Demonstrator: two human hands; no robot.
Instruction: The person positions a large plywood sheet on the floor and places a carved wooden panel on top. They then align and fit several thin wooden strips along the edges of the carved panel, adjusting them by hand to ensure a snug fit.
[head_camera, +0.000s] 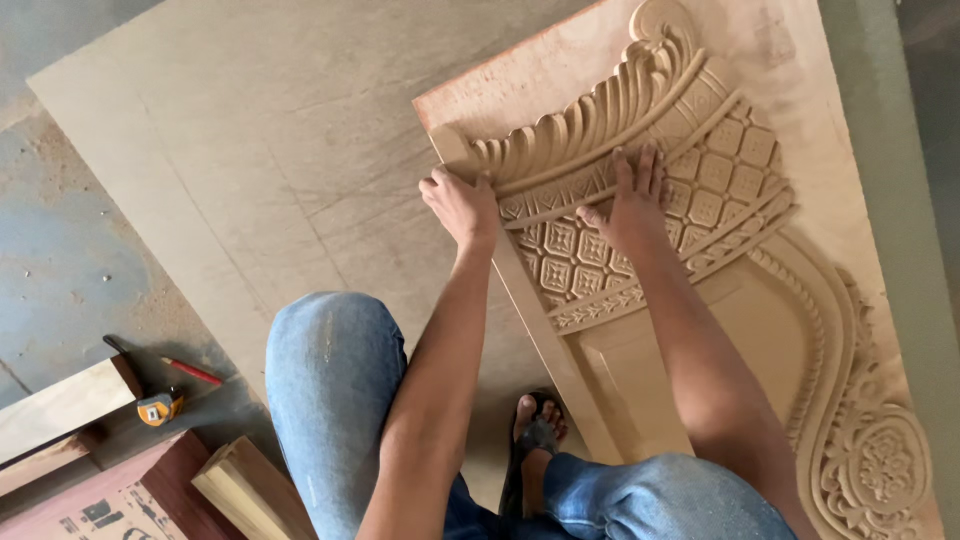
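A carved tan panel (760, 300) with leaf scrolls, a lattice of small flowers and a floral border lies on a large flat board (260, 150). My left hand (462, 205) grips the panel's left edge by the scrolled corner, fingers curled over it. Flat on the lattice carving rests my right hand (630, 205), fingers spread and pressing down. Both forearms reach out from above my knees in blue jeans (335, 390).
My foot in a dark sandal (535, 440) stands on the board near the panel's lower edge. At the lower left lie a red pencil (192, 371), a yellow tape measure (158, 408), wood offcuts (240, 490) and a reddish sheet (120, 495) on dusty concrete floor (60, 260).
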